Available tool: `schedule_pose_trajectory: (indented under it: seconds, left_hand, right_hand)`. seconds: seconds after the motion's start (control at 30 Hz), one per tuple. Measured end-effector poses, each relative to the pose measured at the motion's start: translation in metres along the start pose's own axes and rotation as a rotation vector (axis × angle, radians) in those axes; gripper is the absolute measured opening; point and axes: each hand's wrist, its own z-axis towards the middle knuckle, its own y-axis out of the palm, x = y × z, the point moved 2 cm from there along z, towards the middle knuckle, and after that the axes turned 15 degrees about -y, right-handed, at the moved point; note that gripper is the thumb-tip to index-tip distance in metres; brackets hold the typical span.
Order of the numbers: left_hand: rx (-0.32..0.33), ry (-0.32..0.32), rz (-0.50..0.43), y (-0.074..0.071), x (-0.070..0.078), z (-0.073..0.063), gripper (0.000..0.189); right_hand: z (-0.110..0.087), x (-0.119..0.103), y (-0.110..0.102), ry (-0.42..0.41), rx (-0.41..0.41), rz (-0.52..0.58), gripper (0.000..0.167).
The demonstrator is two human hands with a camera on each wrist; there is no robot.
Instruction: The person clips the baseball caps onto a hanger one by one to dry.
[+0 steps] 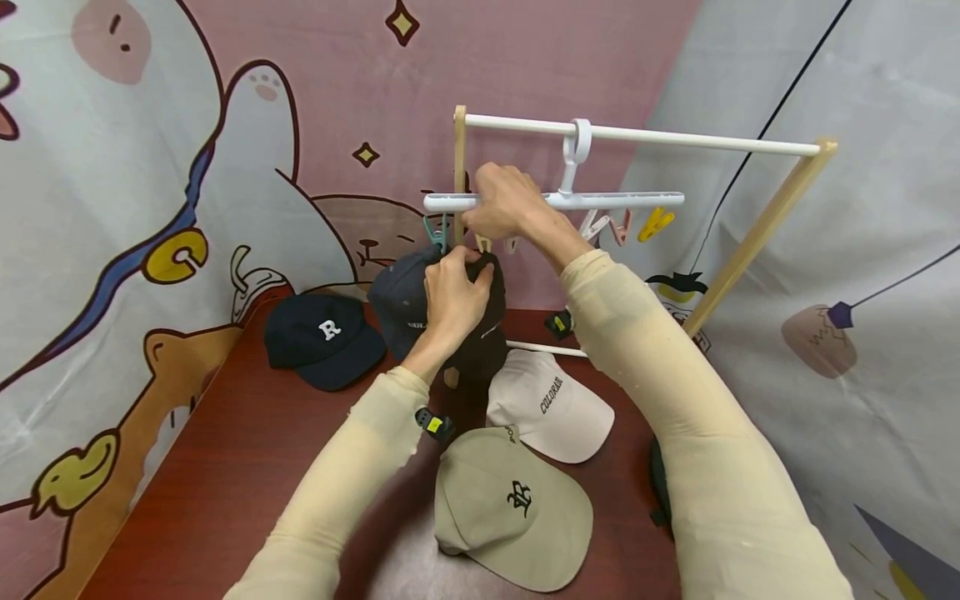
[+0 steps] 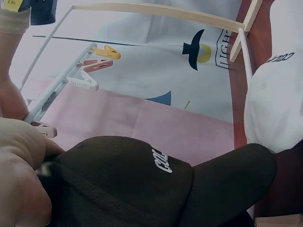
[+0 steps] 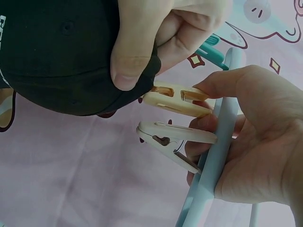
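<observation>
A black cap (image 1: 491, 333) with small white lettering is pinched at its edge by my left hand (image 1: 453, 292), just under the white hanger (image 1: 622, 201). In the right wrist view, my left thumb presses on the black cap (image 3: 61, 56) beside the tip of a pale yellow clothespin (image 3: 177, 100). My right hand (image 1: 510, 200) reaches around the hanger bar and pinches that clothespin by its handle ends. Next to it hangs a cream clothespin (image 3: 173, 142). A dark grey-blue cap (image 1: 397, 287) hangs from a teal clothespin (image 1: 437, 232) on the left, partly behind my left hand.
The hanger hooks over the white rod (image 1: 697, 142) of a wooden rack (image 1: 765, 233). White, pink and yellow clothespins (image 1: 656, 223) dangle at its right. On the red-brown table (image 1: 225, 492) lie a navy cap (image 1: 318, 342), a pale Colorado cap (image 1: 551, 404) and a khaki cap (image 1: 510, 508).
</observation>
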Motion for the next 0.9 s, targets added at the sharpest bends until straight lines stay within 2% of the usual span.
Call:
schedule_pose_trajectory:
  seconds: [0.23,0.5,0.73,0.9]
  left_hand:
    - [0.009,-0.003,0.035,-0.001,0.003,0.0,0.023]
    - [0.021,-0.002,0.007,-0.001,0.002,0.003,0.024]
    - [0.033,0.0,-0.001,0.007,-0.006,0.008,0.025]
    - [0.073,0.029,0.021,0.01,-0.008,0.012,0.025]
  right_hand:
    - [0.0,-0.002,0.001,-0.013,-0.005,0.0,0.023]
    - [0.0,-0.002,0.002,-0.033,-0.001,-0.017,0.022]
    - [0.0,-0.001,0.003,-0.031,-0.024,-0.029,0.021]
    - [0.0,-0.001,0.004,-0.045,-0.024,-0.035,0.02]
